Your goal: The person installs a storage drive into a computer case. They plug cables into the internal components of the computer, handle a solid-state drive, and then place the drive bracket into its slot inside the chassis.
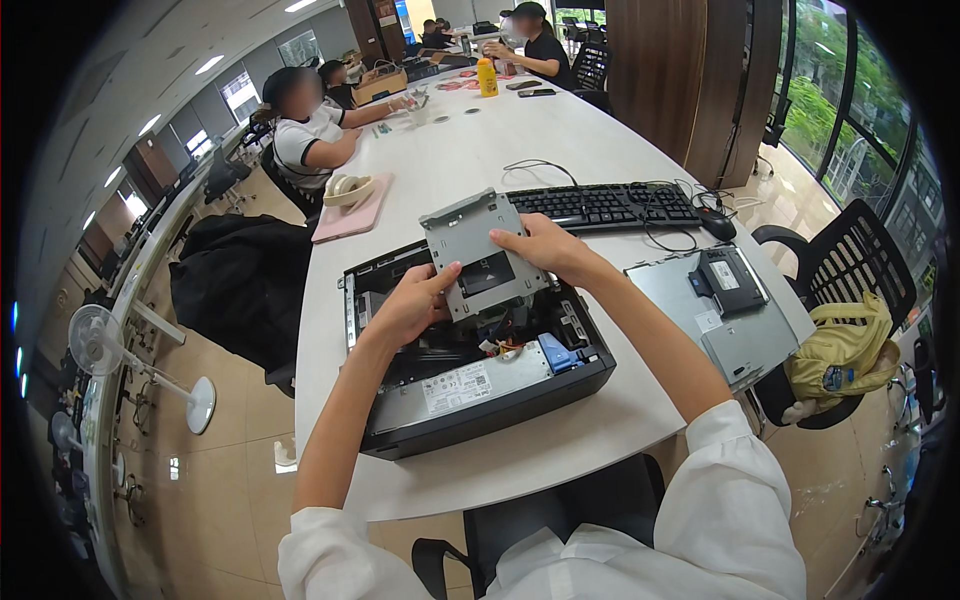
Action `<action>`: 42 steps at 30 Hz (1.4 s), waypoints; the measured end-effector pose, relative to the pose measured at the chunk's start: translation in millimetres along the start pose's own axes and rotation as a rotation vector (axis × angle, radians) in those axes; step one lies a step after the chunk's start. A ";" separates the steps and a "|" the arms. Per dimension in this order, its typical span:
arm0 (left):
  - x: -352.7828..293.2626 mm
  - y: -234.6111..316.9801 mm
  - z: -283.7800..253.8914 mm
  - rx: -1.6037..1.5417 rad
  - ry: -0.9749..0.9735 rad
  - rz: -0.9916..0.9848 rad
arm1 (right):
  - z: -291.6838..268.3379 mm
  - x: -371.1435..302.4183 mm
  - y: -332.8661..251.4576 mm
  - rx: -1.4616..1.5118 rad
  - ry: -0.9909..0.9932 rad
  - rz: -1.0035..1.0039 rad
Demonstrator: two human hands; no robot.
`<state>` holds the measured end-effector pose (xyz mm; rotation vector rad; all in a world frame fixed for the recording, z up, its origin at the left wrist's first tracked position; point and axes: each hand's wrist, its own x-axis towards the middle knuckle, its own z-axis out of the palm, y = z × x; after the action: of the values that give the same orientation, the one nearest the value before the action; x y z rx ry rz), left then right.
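Observation:
Between both hands I hold a grey metal drive bracket (465, 245), tilted over an opened desktop computer case (480, 410). My left hand (408, 303) grips its lower left edge, thumb on top. My right hand (545, 250) has its right side, thumb lying across the plate. Below the bracket, the case shows a silver power supply (450, 385) with a label, loose coloured wires (503, 349) and a blue plastic latch (558, 353). The bracket hides part of the case's inside.
A black keyboard (610, 207) and mouse (716, 223) with cables lie behind the case. The metal side cover (705, 310) with a black drive caddy (722, 275) rests at right. Headphones (350, 190) sit on a pink laptop (352, 222) at left. Several people work farther along the table.

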<state>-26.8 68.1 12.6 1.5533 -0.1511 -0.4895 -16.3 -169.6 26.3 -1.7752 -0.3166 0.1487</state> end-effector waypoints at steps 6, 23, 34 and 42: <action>-5.8 7.6 2.5 0.077 0.036 -0.051 | -3.5 2.0 -2.7 -0.516 0.196 0.003; 1.9 1.1 7.3 0.195 0.109 -0.089 | -9.2 -2.7 0.3 -0.756 0.310 -0.057; -1.2 5.2 35.1 0.009 0.099 -0.013 | -13.8 -2.1 12.6 -0.562 0.309 -0.053; 21.6 -7.0 43.0 0.137 0.328 -0.047 | -15.8 -6.9 10.9 -0.443 0.296 -0.056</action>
<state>-25.8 20.6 2.6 1.7525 0.1065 -0.2584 -17.2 -188.5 18.8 -2.1880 -0.1924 -0.2422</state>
